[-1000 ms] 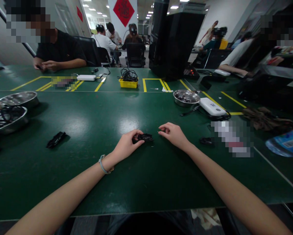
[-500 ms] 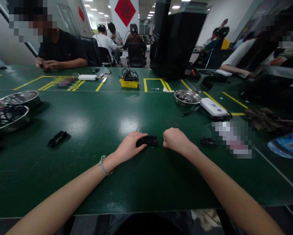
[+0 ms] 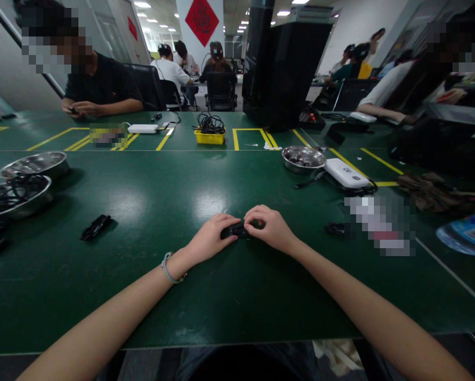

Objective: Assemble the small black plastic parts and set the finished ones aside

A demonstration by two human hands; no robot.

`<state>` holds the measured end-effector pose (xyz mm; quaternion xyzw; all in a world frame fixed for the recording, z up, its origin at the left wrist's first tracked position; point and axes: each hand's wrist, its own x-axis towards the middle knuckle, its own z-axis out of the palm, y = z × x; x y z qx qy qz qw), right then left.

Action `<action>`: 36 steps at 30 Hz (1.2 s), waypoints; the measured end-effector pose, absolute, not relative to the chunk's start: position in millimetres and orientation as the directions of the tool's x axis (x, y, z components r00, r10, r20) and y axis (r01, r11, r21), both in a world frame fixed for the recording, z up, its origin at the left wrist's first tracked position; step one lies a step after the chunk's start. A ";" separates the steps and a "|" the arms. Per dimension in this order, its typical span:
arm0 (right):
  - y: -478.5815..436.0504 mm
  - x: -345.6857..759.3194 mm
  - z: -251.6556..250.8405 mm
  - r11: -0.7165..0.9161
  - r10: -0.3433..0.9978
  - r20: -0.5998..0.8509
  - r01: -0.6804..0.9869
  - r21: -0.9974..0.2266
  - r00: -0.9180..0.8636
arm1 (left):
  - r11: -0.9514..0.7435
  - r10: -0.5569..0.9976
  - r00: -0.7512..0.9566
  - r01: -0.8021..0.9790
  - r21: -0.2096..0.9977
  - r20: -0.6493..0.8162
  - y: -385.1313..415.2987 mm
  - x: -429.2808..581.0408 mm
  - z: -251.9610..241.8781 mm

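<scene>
Thumb and fingers of my left hand (image 3: 212,235) are closed around the left end of a small dark, narrow piece (image 3: 234,229), perhaps plastic, lying on the green table. At the right end of that piece, my right hand (image 3: 270,226) has its thumb and index finger pinched together. Whatever sits in this pinch is too small or hidden to make out. To the left lies a similar black piece (image 3: 97,227). Another small black object (image 3: 335,228) rests right of my right hand.
Two metal bowls stand at left, the nearer bowl (image 3: 43,197) with black cables. A metal bowl (image 3: 304,168) of small parts sits by a white power bank (image 3: 346,173). Further out are a yellow box (image 3: 209,137) of cables and a blue-labelled bottle (image 3: 465,233). People sit around.
My right hand has moved left from beside the dark piece to its right end, going from a fist to a pinch. My left hand stays on the piece.
</scene>
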<state>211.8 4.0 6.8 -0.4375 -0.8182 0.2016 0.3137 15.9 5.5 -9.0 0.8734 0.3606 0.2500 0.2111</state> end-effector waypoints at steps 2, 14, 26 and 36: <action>3.7 208.3 2.3 0.551 0.833 0.353 0.589 -0.591 -0.425 | -0.654 0.729 0.622 0.512 0.556 0.285 5.7 16.0 -9.4; 3.0 202.7 -6.2 0.581 0.813 0.381 0.602 -0.548 -0.440 | -0.664 0.721 0.625 0.500 0.555 0.300 7.3 15.4 -12.1; -1.2 197.6 -7.1 0.567 0.824 0.369 0.633 -0.527 -0.430 | -0.693 0.694 0.630 0.452 0.562 0.349 6.6 16.3 -13.6; -2.5 197.9 -10.2 0.524 0.852 0.345 0.641 -0.562 -0.394 | -0.789 0.601 0.712 0.460 0.407 0.363 8.7 11.5 -15.3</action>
